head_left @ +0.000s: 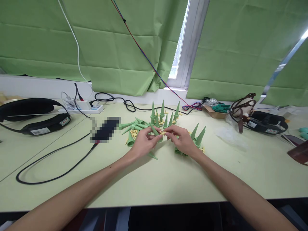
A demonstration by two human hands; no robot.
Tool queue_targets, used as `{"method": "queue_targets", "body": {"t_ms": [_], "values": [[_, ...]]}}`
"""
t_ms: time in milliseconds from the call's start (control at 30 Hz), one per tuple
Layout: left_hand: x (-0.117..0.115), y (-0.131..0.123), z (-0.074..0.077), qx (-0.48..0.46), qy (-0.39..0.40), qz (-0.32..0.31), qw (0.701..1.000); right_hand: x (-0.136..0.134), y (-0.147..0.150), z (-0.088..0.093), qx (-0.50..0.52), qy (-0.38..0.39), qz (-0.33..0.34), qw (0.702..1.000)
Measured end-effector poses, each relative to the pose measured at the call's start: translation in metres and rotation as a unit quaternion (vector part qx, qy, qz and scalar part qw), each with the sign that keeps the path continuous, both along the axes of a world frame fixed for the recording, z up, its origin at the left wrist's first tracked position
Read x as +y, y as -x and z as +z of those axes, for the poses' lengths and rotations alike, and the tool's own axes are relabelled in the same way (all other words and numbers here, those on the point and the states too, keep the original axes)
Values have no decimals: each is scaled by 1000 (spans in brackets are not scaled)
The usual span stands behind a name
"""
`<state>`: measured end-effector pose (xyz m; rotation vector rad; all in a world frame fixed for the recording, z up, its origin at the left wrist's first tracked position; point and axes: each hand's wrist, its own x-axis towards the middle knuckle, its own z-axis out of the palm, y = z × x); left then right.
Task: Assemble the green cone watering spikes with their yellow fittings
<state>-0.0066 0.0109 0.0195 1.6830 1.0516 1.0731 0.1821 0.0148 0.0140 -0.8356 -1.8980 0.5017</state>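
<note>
Two bare hands meet above a pale table [154, 186]. The left hand [144, 141] is closed on a green cone [154, 129], pinched between thumb and fingers with its tip tilted up and to the left. The right hand [183, 140] pinches a small yellow piece [163, 133] at the cone's near side; whether the piece is seated in the cone cannot be told. Just beyond the grip, a group of upright cones [153, 112] stands on the table, some with yellow pieces projecting from their sides. Left of the grip, beside the left hand, lie a heap of loose cones [138, 123] and a pile of yellow pieces [133, 132]. Further cones [199, 138] stand just right of the grip, partly hidden by the right hand. Farther left are a dark, pixelated object [107, 130] and, beyond it, a power strip [95, 109]. Well to the right of the grip are a clear plastic bag [232, 138] and, farther off, a cardboard box [214, 113]. Green curtains [130, 48] hang behind.
</note>
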Motion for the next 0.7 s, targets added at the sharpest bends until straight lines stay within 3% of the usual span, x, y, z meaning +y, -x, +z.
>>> {"method": "queue_targets", "body": {"t_ms": [367, 700], "values": [[-4, 0, -1, 57, -71, 20, 996, -1, 0, 2, -20, -9, -7, 1000], [-4, 0, -3, 113, -233, 26, 965, -2, 0, 3, -55, -18, -30, 998]]}}
